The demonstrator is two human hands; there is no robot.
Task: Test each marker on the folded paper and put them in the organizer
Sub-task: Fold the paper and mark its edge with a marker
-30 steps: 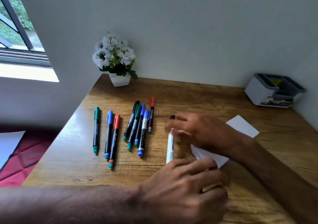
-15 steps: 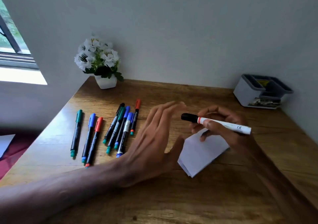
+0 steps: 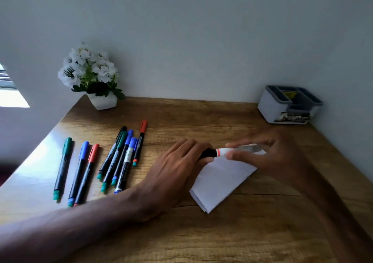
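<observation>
Marker (image 3: 222,152) over folded paper (image 3: 220,182): L hand (image 3: 177,168) grips cap (image 3: 209,153), R hand (image 3: 272,155) barrel (image 3: 230,151).

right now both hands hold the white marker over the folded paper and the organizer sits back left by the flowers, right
Not quite. The head view shows the organizer in the back right corner; only the flowers stand back left. The rest holds: the left hand and right hand both hold the white marker over the folded paper.

markers (image 3: 105,162) left on table (image 3: 222,238), folded paper (image 3: 220,182) centre (under hands), organizer (image 3: 278,106) back right, flowerpot (image 3: 103,102) back left
</observation>
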